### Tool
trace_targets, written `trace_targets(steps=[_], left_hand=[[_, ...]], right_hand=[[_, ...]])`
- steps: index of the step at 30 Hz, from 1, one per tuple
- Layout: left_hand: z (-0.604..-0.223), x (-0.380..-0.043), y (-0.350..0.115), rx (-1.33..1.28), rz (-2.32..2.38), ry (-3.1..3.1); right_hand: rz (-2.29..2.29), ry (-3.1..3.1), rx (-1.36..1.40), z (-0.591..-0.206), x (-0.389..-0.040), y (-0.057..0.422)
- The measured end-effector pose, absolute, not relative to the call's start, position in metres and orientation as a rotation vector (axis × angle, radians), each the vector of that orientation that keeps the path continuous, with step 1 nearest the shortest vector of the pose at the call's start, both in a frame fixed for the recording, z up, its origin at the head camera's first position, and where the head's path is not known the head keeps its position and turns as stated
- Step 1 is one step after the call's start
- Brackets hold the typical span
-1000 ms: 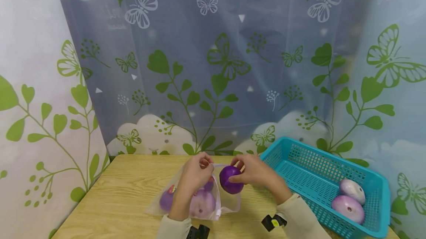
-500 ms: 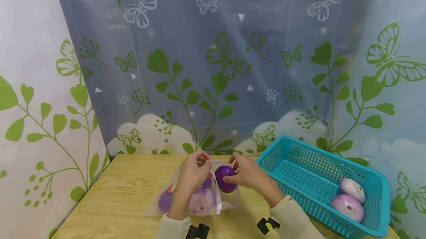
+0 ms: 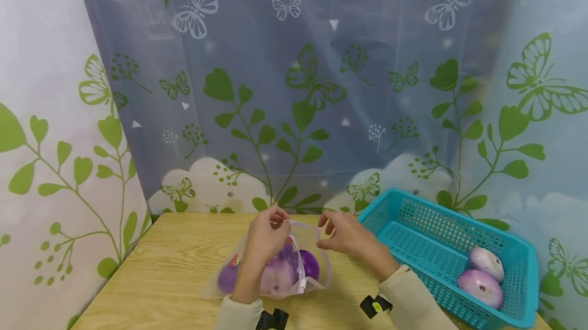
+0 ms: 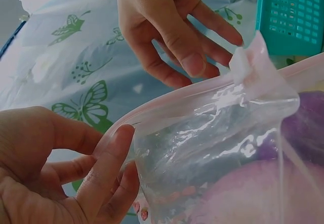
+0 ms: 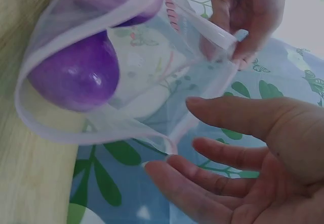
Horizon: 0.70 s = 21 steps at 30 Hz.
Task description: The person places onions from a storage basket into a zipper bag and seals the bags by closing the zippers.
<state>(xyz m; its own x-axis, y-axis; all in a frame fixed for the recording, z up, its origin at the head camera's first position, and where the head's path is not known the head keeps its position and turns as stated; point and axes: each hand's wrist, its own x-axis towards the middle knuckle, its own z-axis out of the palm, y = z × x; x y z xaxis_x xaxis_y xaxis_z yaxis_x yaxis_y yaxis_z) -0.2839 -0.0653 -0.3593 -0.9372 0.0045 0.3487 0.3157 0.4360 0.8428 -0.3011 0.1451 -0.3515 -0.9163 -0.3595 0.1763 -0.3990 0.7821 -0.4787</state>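
A clear zip bag (image 5: 172, 95) with a pale pink edge lies on the table, its mouth spread towards the right. My left hand (image 3: 267, 233) pinches the top corner of that mouth between thumb and fingers. Just inside the opening sits a glossy dark purple onion (image 5: 76, 75). Deeper in are a paler purple onion (image 3: 277, 276) and other purple pieces, partly hidden by my left forearm. My right hand (image 3: 346, 238) is beside the mouth's right edge, fingers spread and bent a little, holding nothing. In the right wrist view its fingertips overlap the bag's far corner.
A turquoise plastic basket (image 3: 532, 274) stands on the right, close to my right forearm. Two pale purple onions, one white-topped onion (image 3: 486, 262) and one pinker onion (image 3: 481, 288), lie at its near end. A patterned curtain (image 3: 257, 115) hangs behind the wooden table (image 3: 174, 263).
My right hand carried the dark purple onion left into the bag's mouth and let go of it. The onion now rests lower inside; the right hand is back at the edge. The left hand kept its pinch.
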Motion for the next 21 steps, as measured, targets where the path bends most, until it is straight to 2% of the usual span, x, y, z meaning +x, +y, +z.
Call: trace_targets(steps=[10, 21], left_hand=[[-0.358, -0.283, -0.065, -0.285, -1.517, -2.392], [-0.360, -0.283, -0.065, -0.282, -1.549, -2.397]], right_hand=[[0.703, -2.964, 0.796, -0.328, -0.304, 0.166], [0.717, -3.117, 0.875, -0.307, -0.304, 0.188]])
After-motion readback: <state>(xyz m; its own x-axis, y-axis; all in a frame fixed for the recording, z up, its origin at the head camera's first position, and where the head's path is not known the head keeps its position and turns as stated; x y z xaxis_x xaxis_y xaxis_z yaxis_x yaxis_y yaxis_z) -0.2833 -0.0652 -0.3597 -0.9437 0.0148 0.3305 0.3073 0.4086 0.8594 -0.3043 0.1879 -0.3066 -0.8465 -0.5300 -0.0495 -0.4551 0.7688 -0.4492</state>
